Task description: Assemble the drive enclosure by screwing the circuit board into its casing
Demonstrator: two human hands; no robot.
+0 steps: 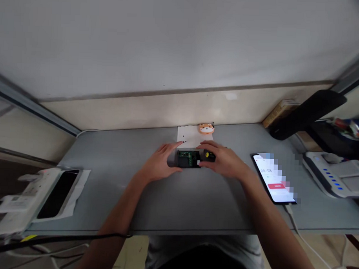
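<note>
Reaches in from the lower left with the left hand (159, 163), held wide, thumb and fingers curved into a C around the left end of an opened dark device (183, 161); cannot tell whether touching it. Angles the right hand (221, 159) in from the lower right, bent at the knuckles, closed around a short, rounded dark piece (209, 155) with a yellow mark, with thumb tip at the device's right end. Shows, between both hands, a flat rectangular casing with a green circuit board (191, 156) inside. Has, just beyond, a thin white paper (194, 135) with tiny dark specks, and on its far right corner a rounded orange case (206, 128) with an animal face. Spreads outward into a smooth grey tabletop (108, 147), with a lit phone (270, 181) at right, a glossy black phone (58, 194) at left, and a matte black cylinder (308, 113) at back right.
</note>
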